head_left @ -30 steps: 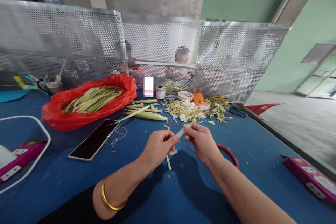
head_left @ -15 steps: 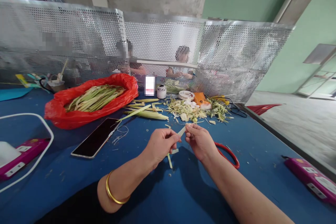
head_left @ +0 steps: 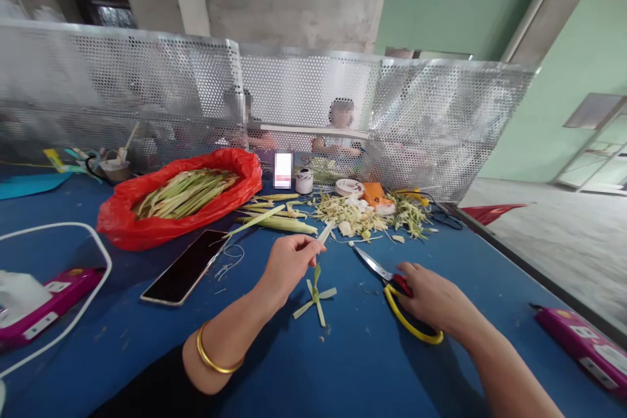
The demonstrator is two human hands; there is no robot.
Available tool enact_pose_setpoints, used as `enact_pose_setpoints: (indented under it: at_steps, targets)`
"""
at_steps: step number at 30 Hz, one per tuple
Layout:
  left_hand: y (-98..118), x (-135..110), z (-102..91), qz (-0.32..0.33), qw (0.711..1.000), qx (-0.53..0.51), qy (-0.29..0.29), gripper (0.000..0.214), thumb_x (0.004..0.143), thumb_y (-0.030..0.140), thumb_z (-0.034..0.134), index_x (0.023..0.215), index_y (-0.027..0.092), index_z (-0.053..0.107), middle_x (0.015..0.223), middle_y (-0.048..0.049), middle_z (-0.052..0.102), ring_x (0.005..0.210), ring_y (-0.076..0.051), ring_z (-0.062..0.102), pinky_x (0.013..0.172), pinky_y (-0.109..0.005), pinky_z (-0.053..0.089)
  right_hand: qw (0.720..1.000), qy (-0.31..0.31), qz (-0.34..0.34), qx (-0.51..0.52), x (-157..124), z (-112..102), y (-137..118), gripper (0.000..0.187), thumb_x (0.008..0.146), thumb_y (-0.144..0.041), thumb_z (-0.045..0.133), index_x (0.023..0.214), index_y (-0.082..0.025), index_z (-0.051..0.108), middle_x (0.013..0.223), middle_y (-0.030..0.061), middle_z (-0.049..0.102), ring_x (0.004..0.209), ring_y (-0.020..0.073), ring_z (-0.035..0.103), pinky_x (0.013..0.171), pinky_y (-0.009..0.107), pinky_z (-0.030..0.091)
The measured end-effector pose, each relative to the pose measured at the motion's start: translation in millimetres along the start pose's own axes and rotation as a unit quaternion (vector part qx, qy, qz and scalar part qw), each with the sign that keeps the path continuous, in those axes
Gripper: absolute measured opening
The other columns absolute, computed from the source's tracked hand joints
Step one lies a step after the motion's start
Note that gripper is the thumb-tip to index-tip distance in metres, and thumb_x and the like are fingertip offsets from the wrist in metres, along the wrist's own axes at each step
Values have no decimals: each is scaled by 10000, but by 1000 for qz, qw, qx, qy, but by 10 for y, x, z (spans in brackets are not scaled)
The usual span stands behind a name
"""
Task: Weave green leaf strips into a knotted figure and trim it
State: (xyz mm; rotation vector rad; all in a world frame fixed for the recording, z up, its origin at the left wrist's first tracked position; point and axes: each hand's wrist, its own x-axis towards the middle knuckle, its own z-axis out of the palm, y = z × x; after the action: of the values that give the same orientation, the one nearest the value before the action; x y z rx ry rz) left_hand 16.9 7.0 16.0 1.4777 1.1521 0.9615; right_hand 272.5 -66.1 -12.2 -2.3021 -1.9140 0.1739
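The left hand [head_left: 294, 266] pinches a flat, pale strip [head_left: 325, 233]. Just nearer than its fingertips, a star of thin greenish strips [head_left: 316, 296] lies on the blue table [head_left: 274, 366]. The right hand [head_left: 428, 294] grips yellow-and-red-handled scissors [head_left: 379, 268], shiny metal blades angled toward shredded scraps [head_left: 337, 209] beyond both hands.

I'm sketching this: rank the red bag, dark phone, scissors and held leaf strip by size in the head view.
1. Red bag
2. Dark phone and scissors: similar spans, scissors partly hidden, so unranked
3. Held leaf strip
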Motion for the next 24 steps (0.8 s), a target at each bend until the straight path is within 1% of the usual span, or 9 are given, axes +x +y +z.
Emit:
enact_pose_setpoints:
  at_steps: [3, 6, 11, 14, 17, 19, 20, 22, 24]
  targets:
    - [-32, 72, -40, 10, 1000, 10, 19, 241, 748, 362, 583, 704, 159, 706, 500, 45, 492, 411, -66, 300, 446, -233, 223, 997, -25, -27, -63, -48, 86, -8, 479, 691, -87, 541, 1165, -137, 595, 988, 159, 664, 913, 307, 642, 682, 323, 382]
    - [-67, 142, -63, 18, 999, 12, 23, 244, 729, 375, 601, 701, 158, 710, 494, 43, 493, 420, -70, 293, 449, -232, 209, 994, -32, -49, -95, -36, 98, -19, 508, 691, -63, 508, 1192, -110, 584, 954, 168, 655, 867, 306, 645, 675, 328, 373]
    - [-113, 279, -63, 22, 999, 9, 31, 256, 721, 387, 611, 682, 154, 711, 477, 46, 480, 408, -66, 289, 445, -229, 193, 992, -25, -45, -111, -71, 128, 80, 609, 688, -41, 485, 1292, -113, 521, 967, 160, 650, 798, 270, 663, 643, 301, 373]
    - [-172, 414, -36, 17, 999, -7, 27, 273, 711, 407, 621, 688, 148, 705, 474, 50, 476, 399, -61, 304, 436, -219, 194, 995, -21, -38, -88, -107, 161, 199, 632, 690, -36, 477, 1307, -159, 535, 984, 151, 681, 820, 267, 676, 679, 298, 413]
    - [-243, 587, 1, 1, 1000, -27, 12, 297, 700, 425, 631, 714, 136, 699, 481, 52, 479, 374, -54, 306, 415, -215, 189, 998, -16, -53, 37, -105, 144, 299, 529, 721, -122, 520, 1223, -256, 615, 1032, 101, 720, 937, 281, 670, 750, 300, 457]
    - [-275, 702, 25, -8, 999, -40, 2, 311, 692, 436, 642, 723, 131, 694, 477, 59, 468, 356, -47, 290, 402, -214, 182, 981, -27, -70, 180, -77, 94, 307, 446, 751, -232, 567, 1189, -269, 638, 1044, 77, 722, 964, 277, 656, 752, 297, 474]
    - [-283, 755, 37, -11, 999, -46, -3, 318, 687, 442, 648, 729, 130, 693, 473, 62, 461, 350, -44, 285, 398, -213, 177, 963, -40, -70, 257, -55, 58, 286, 432, 760, -296, 588, 1188, -255, 637, 1014, 75, 720, 917, 265, 657, 719, 293, 479]
    - [-286, 848, 65, -16, 998, -56, -12, 329, 673, 450, 664, 734, 128, 691, 468, 66, 453, 346, -39, 278, 395, -210, 166, 912, -77, -39, 401, 5, -23, 199, 475, 758, -399, 625, 1194, -211, 615, 844, 51, 695, 698, 198, 626, 585, 263, 455]
    - [-278, 924, 99, -18, 998, -63, -23, 341, 653, 459, 683, 726, 125, 691, 463, 65, 452, 349, -38, 278, 394, -210, 163, 865, -104, -5, 491, 90, -103, 76, 518, 740, -433, 669, 1194, -201, 581, 657, -25, 593, 510, 114, 492, 473, 218, 370]
